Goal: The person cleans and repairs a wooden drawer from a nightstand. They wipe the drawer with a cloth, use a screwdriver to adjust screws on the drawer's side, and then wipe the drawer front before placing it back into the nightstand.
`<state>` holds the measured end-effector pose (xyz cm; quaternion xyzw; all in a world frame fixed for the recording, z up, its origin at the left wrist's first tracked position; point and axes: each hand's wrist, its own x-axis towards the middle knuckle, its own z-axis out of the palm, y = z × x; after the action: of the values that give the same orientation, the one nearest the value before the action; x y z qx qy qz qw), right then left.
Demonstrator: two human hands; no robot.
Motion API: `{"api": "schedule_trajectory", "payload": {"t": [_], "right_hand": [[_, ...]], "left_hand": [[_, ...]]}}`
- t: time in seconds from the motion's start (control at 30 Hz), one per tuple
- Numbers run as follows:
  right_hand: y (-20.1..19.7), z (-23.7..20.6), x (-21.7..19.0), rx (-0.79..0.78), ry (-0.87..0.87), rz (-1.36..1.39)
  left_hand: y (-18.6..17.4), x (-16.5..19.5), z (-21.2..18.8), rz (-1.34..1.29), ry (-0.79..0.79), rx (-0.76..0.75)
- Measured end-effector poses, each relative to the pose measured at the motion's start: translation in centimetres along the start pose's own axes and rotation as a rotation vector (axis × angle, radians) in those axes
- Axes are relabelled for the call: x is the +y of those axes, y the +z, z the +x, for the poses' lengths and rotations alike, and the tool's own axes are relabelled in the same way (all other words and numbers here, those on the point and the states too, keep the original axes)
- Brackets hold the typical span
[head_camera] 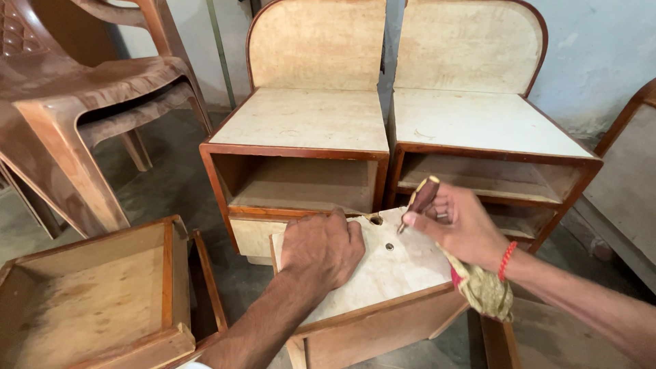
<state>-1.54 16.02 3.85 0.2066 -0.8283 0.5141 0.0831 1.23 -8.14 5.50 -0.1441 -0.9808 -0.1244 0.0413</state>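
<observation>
My left hand [322,247] lies flat on the pale front panel of a wooden drawer [383,273], pressing near its top edge. My right hand [459,225] grips a screwdriver [419,199] with a brown and cream handle, its tip pointing down toward a small hole [389,247] in the panel. A larger notch [375,220] sits at the panel's top edge by my left fingers. A red bead bracelet [506,260] circles my right wrist, and a patterned cloth [482,290] hangs below it.
Two wooden bedside cabinets [304,130] [478,123] with rounded backboards stand side by side ahead, their lower openings without drawers. Another drawer [102,294] lies on the floor at lower left. Stacked brown plastic chairs [75,102] stand at the left. A wooden panel [625,178] leans at right.
</observation>
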Motion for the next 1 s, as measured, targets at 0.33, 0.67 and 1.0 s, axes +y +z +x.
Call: {"api": "schedule_trajectory", "payload": {"t": [0.33,0.67,1.0], "right_hand": [[0.18,-0.04,0.17,-0.009,0.017,0.023],[0.29,0.05,-0.08,-0.035,0.059,-0.031],[0.23,0.23,0.06,-0.053,0.015,-0.012]], "left_hand": [[-0.21,-0.06,0.04,-0.069,-0.041,0.005],[-0.05,-0.05,0.14,-0.03,-0.031,0.017],[-0.41,0.06,0.07,-0.056,-0.066,-0.02]]}}
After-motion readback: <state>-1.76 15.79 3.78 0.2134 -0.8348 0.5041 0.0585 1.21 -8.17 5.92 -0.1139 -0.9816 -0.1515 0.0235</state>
